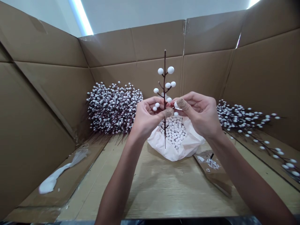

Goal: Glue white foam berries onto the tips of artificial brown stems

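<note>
My left hand pinches a thin dark brown twig and holds it upright; several white foam balls sit on its short side branches. My right hand is closed at the twig's right side, its taped thumb and fingers pinching a small white ball against a branch. Both thumbs wear tan tape. Right below the hands sits an open white bag of loose white balls on the wooden tabletop.
Cardboard walls enclose the table on the left, back and right. A dense bundle of finished white-ball branches leans at the back left. More such branches lie at the right. A white glue smear lies at the left, a brown scrap near the bag.
</note>
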{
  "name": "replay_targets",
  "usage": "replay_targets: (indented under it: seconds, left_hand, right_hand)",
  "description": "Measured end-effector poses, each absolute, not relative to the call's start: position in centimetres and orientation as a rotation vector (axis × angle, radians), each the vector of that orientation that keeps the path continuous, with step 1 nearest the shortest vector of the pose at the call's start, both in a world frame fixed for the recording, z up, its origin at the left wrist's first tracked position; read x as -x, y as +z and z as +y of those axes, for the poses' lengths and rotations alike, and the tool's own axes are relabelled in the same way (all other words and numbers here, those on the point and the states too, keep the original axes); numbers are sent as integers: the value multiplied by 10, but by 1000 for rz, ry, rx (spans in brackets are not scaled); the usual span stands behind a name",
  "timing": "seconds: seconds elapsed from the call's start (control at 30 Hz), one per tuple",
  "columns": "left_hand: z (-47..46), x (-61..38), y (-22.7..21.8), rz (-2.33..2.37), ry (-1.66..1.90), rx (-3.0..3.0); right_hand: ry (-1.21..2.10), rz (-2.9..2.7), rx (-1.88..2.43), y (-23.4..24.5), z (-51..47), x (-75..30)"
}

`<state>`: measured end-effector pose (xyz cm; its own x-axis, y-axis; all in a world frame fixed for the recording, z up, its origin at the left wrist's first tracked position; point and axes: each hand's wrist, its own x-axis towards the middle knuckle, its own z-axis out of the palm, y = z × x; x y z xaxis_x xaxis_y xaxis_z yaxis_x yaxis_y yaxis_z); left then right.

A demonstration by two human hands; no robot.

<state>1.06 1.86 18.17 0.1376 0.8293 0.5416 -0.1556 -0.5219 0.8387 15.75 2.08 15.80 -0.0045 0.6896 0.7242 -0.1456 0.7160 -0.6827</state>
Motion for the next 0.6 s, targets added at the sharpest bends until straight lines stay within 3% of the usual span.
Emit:
replay_targets:
  seconds: [0.37, 0.6]
  left_hand:
    - [19, -11, 180, 689, 1542, -1586]
    - [24, -6, 180, 714, 1500, -1570]
  right_hand:
    - [694, -1469, 528, 157, 22, -158]
    - [945, -1492, 460, 160, 31, -166]
